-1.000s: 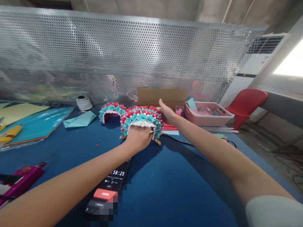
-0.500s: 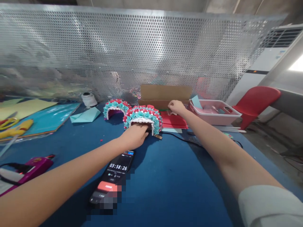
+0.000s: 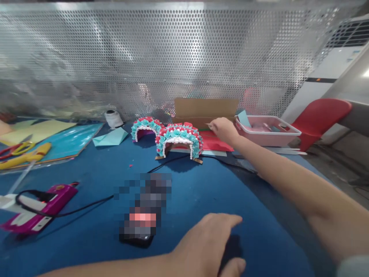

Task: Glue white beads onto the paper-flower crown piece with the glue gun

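My left hand [image 3: 206,242] is low over the front of the blue table, thumb and fingers apart, with nothing in it. Farther back, my right hand [image 3: 226,130] is closed in a pinch above red sheets [image 3: 216,141], in front of an upright brown cardboard box [image 3: 206,107]. Whatever lies between its fingertips is too small to make out. Left of that hand stands an arch [image 3: 180,138] covered in turquoise and red flowers with white beads along its edge. A similar smaller arch [image 3: 146,127] sits behind it to the left.
A phone [image 3: 144,215], partly blurred out, lies front centre. At left are a purple power strip [image 3: 49,207] with a black cable, a yellow glue gun [image 3: 29,156], scissors [image 3: 21,148] and paper sheets. A pink basket [image 3: 268,134] stands back right, near a red chair [image 3: 319,119].
My left hand has let go of the arch and drawn back toward the table's front, opening. My right hand stays near the red sheets, still pinched. The view has shifted slightly.
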Motion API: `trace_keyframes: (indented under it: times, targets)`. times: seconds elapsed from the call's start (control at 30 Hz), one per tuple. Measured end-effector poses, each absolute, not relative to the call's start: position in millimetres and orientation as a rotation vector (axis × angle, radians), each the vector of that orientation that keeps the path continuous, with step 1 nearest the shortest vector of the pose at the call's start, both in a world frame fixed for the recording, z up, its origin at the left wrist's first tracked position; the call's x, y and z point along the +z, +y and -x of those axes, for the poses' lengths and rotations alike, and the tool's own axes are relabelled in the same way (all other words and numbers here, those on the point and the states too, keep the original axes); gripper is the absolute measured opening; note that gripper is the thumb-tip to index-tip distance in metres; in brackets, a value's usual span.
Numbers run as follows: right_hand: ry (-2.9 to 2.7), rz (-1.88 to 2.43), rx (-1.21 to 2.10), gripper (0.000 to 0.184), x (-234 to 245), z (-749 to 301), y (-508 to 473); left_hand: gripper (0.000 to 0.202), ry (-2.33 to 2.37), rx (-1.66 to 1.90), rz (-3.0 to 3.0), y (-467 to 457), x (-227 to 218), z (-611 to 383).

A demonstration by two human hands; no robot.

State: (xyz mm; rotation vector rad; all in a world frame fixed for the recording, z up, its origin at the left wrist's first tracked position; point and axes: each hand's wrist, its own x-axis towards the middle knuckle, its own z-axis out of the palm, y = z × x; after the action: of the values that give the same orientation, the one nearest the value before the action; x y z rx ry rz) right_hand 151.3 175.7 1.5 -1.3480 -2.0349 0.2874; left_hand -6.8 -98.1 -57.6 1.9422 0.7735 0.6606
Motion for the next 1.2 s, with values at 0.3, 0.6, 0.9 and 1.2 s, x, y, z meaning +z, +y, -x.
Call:
trace_keyframes:
  times: [0.3, 0.6, 0.9, 1.2]
  targets:
    - [-1.642, 1.188, 0.668, 0.021, -42, -150, -30, 0.059, 0.858, 1.014, -0.816, -78, -64, 4]
    - [-1.513, 1.029, 1.458, 0.023, -48, -167, -57, 0.032, 0.964, 0.992, -1.019, -86, -66, 16]
    - [-1.664, 1.09, 1.621, 0.027, -45, -182, -50, 0.018, 1.06, 0.937, -1.104, -80, -65, 21]
    - [-1.37, 1.053, 1.668, 0.03, -58, -176, -46, 0.024, 0.995, 1.156, -0.885, -78, -66, 17]
